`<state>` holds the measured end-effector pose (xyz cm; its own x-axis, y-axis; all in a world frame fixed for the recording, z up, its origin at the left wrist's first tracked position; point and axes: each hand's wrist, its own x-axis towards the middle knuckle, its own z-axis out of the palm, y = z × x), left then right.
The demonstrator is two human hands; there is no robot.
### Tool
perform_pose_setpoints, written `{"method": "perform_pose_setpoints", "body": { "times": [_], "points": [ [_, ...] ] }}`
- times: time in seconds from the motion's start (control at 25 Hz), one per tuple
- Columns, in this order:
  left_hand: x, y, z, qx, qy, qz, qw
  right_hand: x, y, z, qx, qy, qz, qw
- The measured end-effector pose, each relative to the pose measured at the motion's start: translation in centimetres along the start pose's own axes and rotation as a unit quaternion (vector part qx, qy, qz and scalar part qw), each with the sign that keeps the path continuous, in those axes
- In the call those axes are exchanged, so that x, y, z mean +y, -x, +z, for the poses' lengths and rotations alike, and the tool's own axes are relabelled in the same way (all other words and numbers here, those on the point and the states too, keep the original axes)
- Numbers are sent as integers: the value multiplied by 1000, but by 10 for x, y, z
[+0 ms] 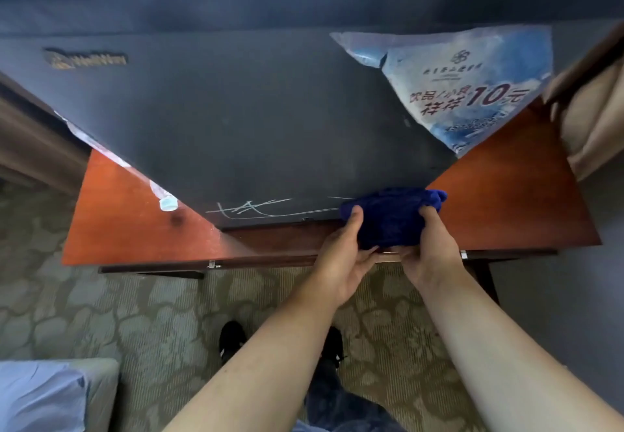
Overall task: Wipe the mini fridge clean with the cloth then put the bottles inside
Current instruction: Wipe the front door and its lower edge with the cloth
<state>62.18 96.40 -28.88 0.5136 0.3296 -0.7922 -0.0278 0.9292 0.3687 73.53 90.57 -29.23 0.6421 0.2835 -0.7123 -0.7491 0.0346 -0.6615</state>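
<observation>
Gripping blue cloth [393, 217] between left hand [341, 259], right hand [429, 252], against mini fridge [253, 121]

Just one head cam, pointing steeply down and close in: mini fridge [270, 121] fills the upper frame, table [506, 208] mid-frame, carpet [135, 313] and shoes [232, 338] at the bottom.

I see a reddish-brown wooden table [135, 229] standing on a patterned beige carpet [101, 313]. A tan curtain [594, 121] hangs at the right. In my lower left corner sits a pale upholstered seat [103, 394] with a light blue cushion [37, 398].
</observation>
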Motion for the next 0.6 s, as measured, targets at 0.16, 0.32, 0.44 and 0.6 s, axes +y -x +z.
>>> {"method": "perform_pose_setpoints", "body": {
  "times": [0.16, 0.32, 0.44, 0.6],
  "points": [
    [15, -4, -19, 45, 39, 45, 997, 14, 5, 14, 5, 5, 31, 999],
    [33, 13, -61, 61, 25, 81, 995, 47, 24, 41, -22, 4, 68, 997],
    [49, 37, -100, 86, 30, 127, 988, 83, 45, 69, -43, -3, 100, 994],
    [76, 60, -158, 121, -5, 184, 976, 131, 75, 113, -71, -9, 123, 990]
  ]
}}
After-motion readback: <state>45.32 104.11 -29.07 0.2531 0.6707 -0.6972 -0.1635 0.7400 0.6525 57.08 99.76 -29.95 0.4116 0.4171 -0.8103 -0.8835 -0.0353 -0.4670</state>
